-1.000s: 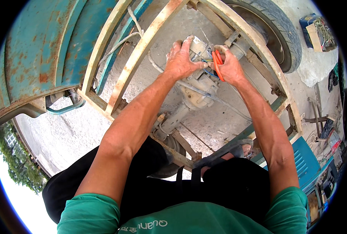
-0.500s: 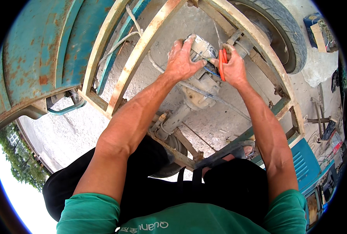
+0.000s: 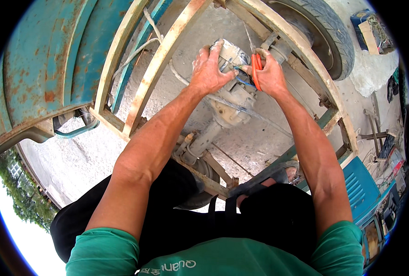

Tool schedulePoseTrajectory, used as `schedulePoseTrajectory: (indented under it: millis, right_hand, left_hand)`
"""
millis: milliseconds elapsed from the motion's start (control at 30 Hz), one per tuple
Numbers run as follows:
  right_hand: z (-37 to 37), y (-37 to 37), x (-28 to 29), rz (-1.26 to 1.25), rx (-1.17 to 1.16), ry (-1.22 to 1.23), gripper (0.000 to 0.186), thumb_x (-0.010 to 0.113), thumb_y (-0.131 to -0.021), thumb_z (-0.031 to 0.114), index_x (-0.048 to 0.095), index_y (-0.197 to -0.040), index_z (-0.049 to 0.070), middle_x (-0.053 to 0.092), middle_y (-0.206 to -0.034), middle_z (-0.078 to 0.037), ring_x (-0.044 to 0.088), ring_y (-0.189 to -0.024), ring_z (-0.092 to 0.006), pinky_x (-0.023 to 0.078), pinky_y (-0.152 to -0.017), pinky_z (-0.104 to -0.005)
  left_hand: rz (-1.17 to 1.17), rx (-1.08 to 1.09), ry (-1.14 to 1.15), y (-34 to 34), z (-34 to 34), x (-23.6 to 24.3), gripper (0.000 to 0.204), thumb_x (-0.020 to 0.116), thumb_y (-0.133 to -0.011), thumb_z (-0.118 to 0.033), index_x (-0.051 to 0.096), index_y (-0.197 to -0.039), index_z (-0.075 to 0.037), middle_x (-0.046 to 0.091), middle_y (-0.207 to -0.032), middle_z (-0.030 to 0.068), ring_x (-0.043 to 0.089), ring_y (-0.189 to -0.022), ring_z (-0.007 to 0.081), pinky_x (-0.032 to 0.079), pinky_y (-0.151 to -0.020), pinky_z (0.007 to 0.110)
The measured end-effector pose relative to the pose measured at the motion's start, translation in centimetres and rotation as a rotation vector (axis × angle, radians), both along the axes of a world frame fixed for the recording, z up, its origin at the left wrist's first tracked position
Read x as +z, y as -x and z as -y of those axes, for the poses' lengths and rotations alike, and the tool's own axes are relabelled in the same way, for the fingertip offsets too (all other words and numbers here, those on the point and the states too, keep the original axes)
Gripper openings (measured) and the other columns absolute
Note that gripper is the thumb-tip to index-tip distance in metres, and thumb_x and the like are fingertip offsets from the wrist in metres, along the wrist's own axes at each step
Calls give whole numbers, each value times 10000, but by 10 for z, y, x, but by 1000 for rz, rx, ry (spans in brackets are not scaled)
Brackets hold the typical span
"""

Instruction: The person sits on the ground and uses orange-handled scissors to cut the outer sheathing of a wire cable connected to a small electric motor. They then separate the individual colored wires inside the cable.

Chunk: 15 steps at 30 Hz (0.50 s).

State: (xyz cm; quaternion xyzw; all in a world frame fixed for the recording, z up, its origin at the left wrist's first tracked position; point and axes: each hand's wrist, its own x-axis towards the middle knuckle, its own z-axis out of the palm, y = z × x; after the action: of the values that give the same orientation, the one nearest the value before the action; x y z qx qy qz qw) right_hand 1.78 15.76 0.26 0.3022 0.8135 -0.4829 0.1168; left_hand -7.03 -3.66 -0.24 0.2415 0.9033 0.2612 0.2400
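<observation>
Gripping the orange-handled pliers (image 3: pixel 257 76) in your right hand (image 3: pixel 270 73), you hold them just beside the dusty white box (image 3: pixel 234 51), their jaws hidden; squeezing blind could nick the thin blue wire (image 3: pixel 245 82) nearby. Your left hand (image 3: pixel 208 71) spreads against the box's left side, thumb near the wiring; whether it pinches a strand I cannot tell. A hard tug could strain a connection. Farther out, slack might snag on the corrugated conduit (image 3: pixel 234 106) crossing the axle housing (image 3: pixel 228 116).

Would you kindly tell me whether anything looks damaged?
Yes: the teal metal panel at upper left has brown, rust-like patches, and the long cream-painted frame bar shows similar staining, so both look weathered.
</observation>
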Motion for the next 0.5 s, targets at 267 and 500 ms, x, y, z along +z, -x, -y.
schedulePoseTrajectory:
  millis: [267,500]
  right_hand:
    - [1,-4,-8,-24,-12,-14,818,913,-735,389,568,-1375,13,716,-1216,-188,700,-1117,-294,540,-991,-389]
    - [0,-3,-8,18,54,-85,829,908,-774,366,528,-1405,-17,709,-1231,-183,700,-1086,-235,549,-971,-358]
  left_hand:
    - [-3,-3,23,0,0,-1,1054,850,-735,-429,317,-1578,-89,414,-1449,319,468,-1338,464,407,-1130,510]
    - [25,9,59,1,-5,5,1036,837,-742,-414,315,-1580,-99,407,-1450,324,462,-1353,471,408,-1134,501]
